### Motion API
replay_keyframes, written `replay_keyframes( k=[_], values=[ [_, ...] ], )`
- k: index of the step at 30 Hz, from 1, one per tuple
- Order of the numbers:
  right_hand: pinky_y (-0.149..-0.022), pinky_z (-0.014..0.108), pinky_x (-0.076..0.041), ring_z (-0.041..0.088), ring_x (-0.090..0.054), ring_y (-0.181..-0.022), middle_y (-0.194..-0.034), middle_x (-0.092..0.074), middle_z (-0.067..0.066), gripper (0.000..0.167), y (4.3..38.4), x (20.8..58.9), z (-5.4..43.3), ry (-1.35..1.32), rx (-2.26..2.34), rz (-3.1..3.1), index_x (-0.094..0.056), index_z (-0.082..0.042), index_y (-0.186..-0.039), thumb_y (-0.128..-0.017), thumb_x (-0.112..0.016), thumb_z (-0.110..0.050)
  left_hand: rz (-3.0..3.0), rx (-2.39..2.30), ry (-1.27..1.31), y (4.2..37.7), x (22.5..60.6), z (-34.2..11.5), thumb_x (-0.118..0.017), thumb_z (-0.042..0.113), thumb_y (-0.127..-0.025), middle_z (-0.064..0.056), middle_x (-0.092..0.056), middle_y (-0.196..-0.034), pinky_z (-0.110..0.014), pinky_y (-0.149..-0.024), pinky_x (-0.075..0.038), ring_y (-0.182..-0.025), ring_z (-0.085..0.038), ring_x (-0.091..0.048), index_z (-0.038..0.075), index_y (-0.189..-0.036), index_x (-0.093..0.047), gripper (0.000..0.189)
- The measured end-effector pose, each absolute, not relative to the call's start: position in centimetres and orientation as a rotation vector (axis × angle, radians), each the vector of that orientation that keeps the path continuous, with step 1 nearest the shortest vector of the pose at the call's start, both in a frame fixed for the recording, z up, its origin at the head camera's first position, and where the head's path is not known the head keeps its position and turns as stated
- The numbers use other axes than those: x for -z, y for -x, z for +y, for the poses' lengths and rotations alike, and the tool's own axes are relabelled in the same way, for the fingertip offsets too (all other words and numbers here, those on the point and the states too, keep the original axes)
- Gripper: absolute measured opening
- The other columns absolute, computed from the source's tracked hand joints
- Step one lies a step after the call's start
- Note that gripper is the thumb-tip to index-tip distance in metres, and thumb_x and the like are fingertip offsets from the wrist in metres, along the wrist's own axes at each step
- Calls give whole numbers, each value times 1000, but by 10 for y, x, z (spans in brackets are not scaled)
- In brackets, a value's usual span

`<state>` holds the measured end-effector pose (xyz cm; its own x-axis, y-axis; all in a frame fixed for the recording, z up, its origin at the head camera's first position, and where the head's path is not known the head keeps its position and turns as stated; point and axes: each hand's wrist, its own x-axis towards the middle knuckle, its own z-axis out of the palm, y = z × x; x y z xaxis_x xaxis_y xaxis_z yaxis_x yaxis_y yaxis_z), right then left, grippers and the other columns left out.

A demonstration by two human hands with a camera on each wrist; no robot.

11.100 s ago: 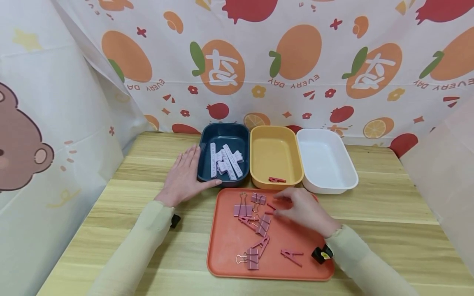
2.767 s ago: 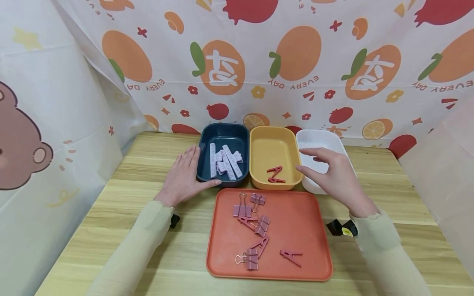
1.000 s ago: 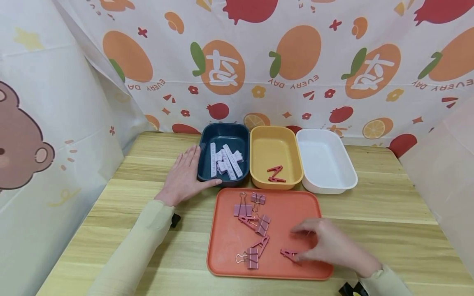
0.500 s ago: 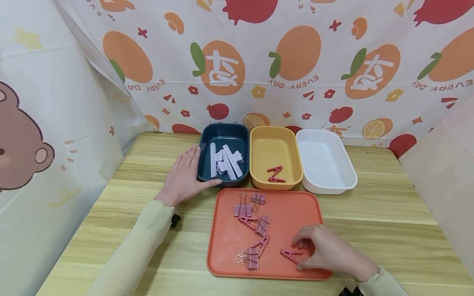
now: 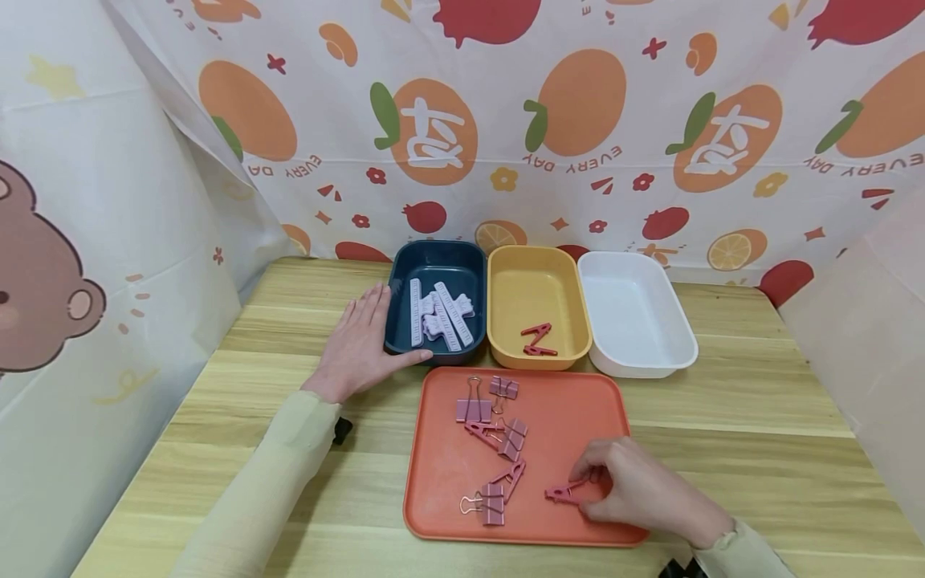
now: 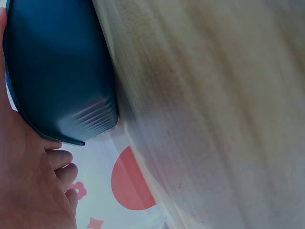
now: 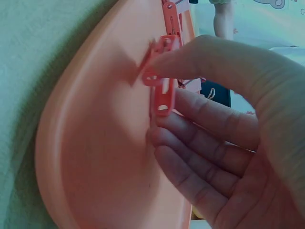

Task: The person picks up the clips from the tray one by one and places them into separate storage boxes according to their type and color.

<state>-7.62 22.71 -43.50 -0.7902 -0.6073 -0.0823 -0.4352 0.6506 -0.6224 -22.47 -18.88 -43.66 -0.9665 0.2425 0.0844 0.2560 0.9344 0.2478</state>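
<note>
My right hand [image 5: 625,486] pinches a red clothespin [image 5: 562,494] between thumb and fingers, low over the right part of the orange tray [image 5: 578,409]. The right wrist view shows the thumb on one leg of this clothespin [image 7: 164,98] and fingertips on the other side. With fingers straight, my left hand [image 5: 354,349] rests against the left side and front rim of the navy bin [image 5: 444,250]. In the left wrist view, the hand [image 6: 31,176] touches the bin's outer wall [image 6: 57,71]. Also on the tray are a red clothespin [image 5: 515,479] and pink binder clips [image 5: 494,506].
Pale purple ruler-edged clips [image 5: 452,317] lie in the navy bin. Beside it stands the yellow bin [image 5: 535,255] with two red clothespins [image 5: 537,332]. A white bin [image 5: 636,309] is at the right. A printed cloth [image 5: 506,120] hangs behind the wooden table [image 5: 759,449].
One more clothespin now lies in the yellow bin than at first. My right hand has come from the bins down to the tray and closed on a clothespin. My left hand stays put.
</note>
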Motion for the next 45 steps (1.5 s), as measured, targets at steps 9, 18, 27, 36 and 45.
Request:
replay_keyframes(
  k=[9,18,27,36,45],
  values=[
    [-63,23,-47,7,-56,-74,-89,-66,-17,26,82,432,226,929,939,2668,-75,-22,-94,-74,-90,-16,-3043,407,390,225,437,-189,-48,93,-75,-19,-8,-168,-51,-123,-2,-154,-36,-7,3,-163,-4,134],
    [-70,32,-55,12,-62,-81,-90,-68,-11,29,93,421,224,949,983,2763,-75,-18,-94,-71,-91,-11,-3030,417,395,225,438,-189,-50,93,-75,-19,-9,-168,-50,-123,-2,-154,-36,-8,3,-163,-5,134],
    [-75,31,-58,13,-66,-85,-95,-67,-14,31,105,409,228,975,1004,2823,-75,-19,-96,-71,-89,-7,-3032,425,393,225,438,-189,-50,93,-75,-19,-9,-168,-50,-123,-2,-154,-35,-8,2,-163,-6,133],
    [-77,34,-59,10,-67,-87,-94,-71,-13,30,119,396,231,903,997,2868,-77,-19,-98,-73,-91,-10,-3034,423,394,225,437,-189,-50,92,-75,-19,-9,-168,-51,-123,-3,-154,-36,-8,3,-163,-6,134],
    [-81,40,-59,14,-68,-91,-99,-70,-12,31,131,386,228,827,997,2898,-78,-19,-102,-75,-90,-10,-3028,418,396,225,438,-189,-50,92,-75,-19,-10,-168,-50,-123,-4,-154,-35,-8,2,-163,-8,133]
  ],
)
